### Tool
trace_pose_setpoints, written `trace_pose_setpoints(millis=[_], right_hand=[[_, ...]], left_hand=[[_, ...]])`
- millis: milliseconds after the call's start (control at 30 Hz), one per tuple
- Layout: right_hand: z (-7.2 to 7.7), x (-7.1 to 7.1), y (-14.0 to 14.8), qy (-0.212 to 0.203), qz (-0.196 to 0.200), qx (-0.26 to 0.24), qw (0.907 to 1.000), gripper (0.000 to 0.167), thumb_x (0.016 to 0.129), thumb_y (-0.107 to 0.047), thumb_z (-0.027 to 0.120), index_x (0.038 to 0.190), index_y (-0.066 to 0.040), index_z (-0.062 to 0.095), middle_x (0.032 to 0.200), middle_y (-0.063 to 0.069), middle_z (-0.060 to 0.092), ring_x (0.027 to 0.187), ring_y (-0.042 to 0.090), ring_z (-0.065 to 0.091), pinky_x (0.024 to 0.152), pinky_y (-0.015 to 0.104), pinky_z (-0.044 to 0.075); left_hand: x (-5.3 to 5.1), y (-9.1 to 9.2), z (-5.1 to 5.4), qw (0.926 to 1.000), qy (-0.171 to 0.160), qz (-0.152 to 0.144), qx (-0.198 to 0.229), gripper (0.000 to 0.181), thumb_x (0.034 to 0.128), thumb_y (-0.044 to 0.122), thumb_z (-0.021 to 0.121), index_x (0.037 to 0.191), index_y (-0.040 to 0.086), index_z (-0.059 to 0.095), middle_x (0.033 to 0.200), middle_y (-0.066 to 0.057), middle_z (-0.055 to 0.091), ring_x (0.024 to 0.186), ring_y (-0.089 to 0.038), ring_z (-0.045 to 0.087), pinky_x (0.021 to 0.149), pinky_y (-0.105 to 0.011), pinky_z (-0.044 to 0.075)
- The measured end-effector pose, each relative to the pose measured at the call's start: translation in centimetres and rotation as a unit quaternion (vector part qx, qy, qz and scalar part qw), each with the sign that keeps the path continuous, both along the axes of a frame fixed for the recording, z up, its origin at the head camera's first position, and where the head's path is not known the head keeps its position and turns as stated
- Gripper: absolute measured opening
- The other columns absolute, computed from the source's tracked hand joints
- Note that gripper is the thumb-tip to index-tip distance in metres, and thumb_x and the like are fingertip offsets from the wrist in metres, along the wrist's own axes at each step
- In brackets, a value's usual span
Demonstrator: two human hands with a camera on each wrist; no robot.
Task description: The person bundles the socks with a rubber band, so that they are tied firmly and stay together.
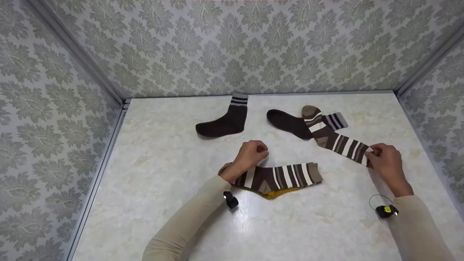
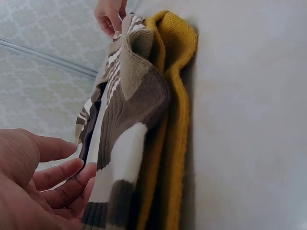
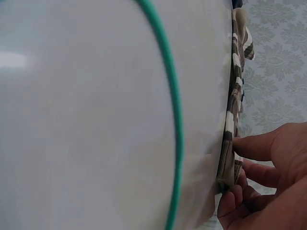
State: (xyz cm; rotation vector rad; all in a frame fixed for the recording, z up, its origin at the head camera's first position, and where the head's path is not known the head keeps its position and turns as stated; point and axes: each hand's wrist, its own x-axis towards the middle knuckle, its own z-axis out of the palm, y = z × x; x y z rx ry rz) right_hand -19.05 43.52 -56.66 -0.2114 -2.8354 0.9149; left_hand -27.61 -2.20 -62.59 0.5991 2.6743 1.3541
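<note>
I've R hand (image 1: pixel 389 165) pinching the striped sock (image 1: pixel 342 144) by one end, far right, partly over a dark sock (image 1: pixel 288 123); L hand (image 1: pixel 247 158) empty, fingers loosely curled. Risk: pulling too fast = overlap might drag dark sock along.

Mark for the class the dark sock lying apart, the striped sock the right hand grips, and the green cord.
Dark sock (image 1: pixel 230 122): head view, foot near the ankle.
Gripped striped sock (image 1: pixel 342 145): head view, striped leg.
Green cord (image 3: pixel 175 99): right wrist view, midway along its curve.

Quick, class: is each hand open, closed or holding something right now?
Left hand: open, fingers loosely curled, holding nothing.
Right hand: closed, pinching the far striped sock by one end.
</note>
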Motion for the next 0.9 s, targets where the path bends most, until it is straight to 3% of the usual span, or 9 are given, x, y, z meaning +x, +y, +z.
trace_pose_setpoints(millis=[100, 267, 367, 433, 500, 667, 767, 867, 900], right_hand=[[0.1, 0.0, 0.0, 0.008, -0.001, 0.004, 1.0000, 0.026, 0.103, -0.005, 0.071, 0.115, 0.018, 0.072, 0.100, 0.034, 0.071, 0.091, 0.044, 0.066, 0.070, 0.033, 0.046], [0.2, 0.3, -0.2, 0.021, -0.007, 0.008, 0.9997, 0.021, 0.101, -0.005, 0.074, 0.109, 0.014, 0.076, 0.098, 0.032, 0.074, 0.088, 0.040, 0.068, 0.065, 0.024, 0.044], [0.4, 0.8, -0.6, 0.016, -0.017, -0.004, 0.9997, 0.024, 0.104, -0.010, 0.073, 0.113, 0.013, 0.076, 0.103, 0.031, 0.075, 0.092, 0.038, 0.067, 0.069, 0.023, 0.043], [0.7, 1.3, -0.8, 0.008, -0.022, -0.017, 0.9996, 0.028, 0.106, -0.014, 0.072, 0.117, 0.012, 0.075, 0.108, 0.031, 0.074, 0.095, 0.034, 0.066, 0.072, 0.022, 0.043], [1.2, 1.8, -1.1, -0.002, -0.029, -0.029, 0.9991, 0.032, 0.108, -0.018, 0.071, 0.122, 0.010, 0.074, 0.113, 0.031, 0.075, 0.095, 0.023, 0.065, 0.073, 0.020, 0.043], [2.7, 3.2, -2.6, 0.010, -0.039, -0.057, 0.9975, 0.035, 0.108, -0.025, 0.071, 0.124, 0.006, 0.076, 0.118, 0.027, 0.075, 0.088, -0.003, 0.056, 0.072, 0.015, 0.044], [3.6, 4.0, -3.9, 0.033, -0.036, -0.072, 0.9962, 0.032, 0.106, -0.024, 0.074, 0.121, 0.004, 0.078, 0.117, 0.025, 0.076, 0.087, -0.005, 0.056, 0.068, 0.015, 0.045], [4.4, 4.5, -5.1, 0.054, -0.025, -0.077, 0.9952, 0.029, 0.106, -0.022, 0.076, 0.119, 0.003, 0.079, 0.118, 0.024, 0.077, 0.084, -0.006, 0.057, 0.066, 0.016, 0.045], [4.6, 4.7, -5.4, 0.061, -0.020, -0.079, 0.9948, 0.028, 0.105, -0.022, 0.076, 0.119, 0.003, 0.079, 0.117, 0.024, 0.077, 0.082, -0.006, 0.058, 0.065, 0.016, 0.045]], left_hand=[[-0.2, 0.0, -0.4, 0.9999, 0.005, -0.007, -0.006, 0.010, 0.0964, 0.017, 0.080, 0.102, 0.010, 0.083, 0.088, 0.005, 0.077, 0.079, -0.008, 0.068, 0.077, -0.028, 0.057], [-0.2, 0.0, -0.2, 0.9999, 0.005, -0.009, -0.009, 0.010, 0.0974, 0.017, 0.080, 0.104, 0.011, 0.083, 0.090, 0.005, 0.077, 0.081, -0.009, 0.067, 0.078, -0.027, 0.055], [0.2, 0.1, 0.4, 0.9998, 0.014, -0.009, -0.005, 0.008, 0.0968, 0.014, 0.078, 0.102, 0.010, 0.083, 0.089, 0.005, 0.076, 0.080, -0.009, 0.067, 0.077, -0.026, 0.054], [0.7, 0.4, 2.0, 0.9999, 0.009, -0.014, -0.006, 0.008, 0.0967, 0.011, 0.078, 0.102, 0.006, 0.082, 0.090, 0.000, 0.077, 0.082, -0.013, 0.069, 0.079, -0.029, 0.056], [0.8, 0.9, 2.4, 0.9998, 0.012, -0.016, -0.006, 0.007, 0.0957, 0.009, 0.078, 0.100, 0.006, 0.082, 0.089, -0.001, 0.077, 0.082, -0.015, 0.069, 0.079, -0.029, 0.056], [0.0, 2.2, 1.3, 0.9996, 0.014, -0.024, -0.007, 0.007, 0.0954, 0.012, 0.079, 0.100, 0.008, 0.083, 0.088, 0.004, 0.077, 0.081, -0.010, 0.068, 0.078, -0.024, 0.054], [1.0, 2.7, 3.5, 0.9992, 0.013, -0.036, 0.002, 0.009, 0.0961, 0.011, 0.077, 0.100, 0.006, 0.083, 0.090, -0.001, 0.079, 0.084, -0.014, 0.072, 0.080, -0.028, 0.057], [2.6, 3.2, 6.7, 0.9988, 0.010, -0.047, 0.005, 0.011, 0.0984, 0.007, 0.075, 0.102, 0.001, 0.083, 0.095, -0.008, 0.081, 0.088, -0.020, 0.074, 0.084, -0.030, 0.058], [2.8, 3.5, 7.0, 0.9989, 0.009, -0.046, 0.003, 0.011, 0.0988, 0.006, 0.074, 0.103, 0.001, 0.083, 0.096, -0.009, 0.081, 0.089, -0.021, 0.074, 0.084, -0.029, 0.058]])
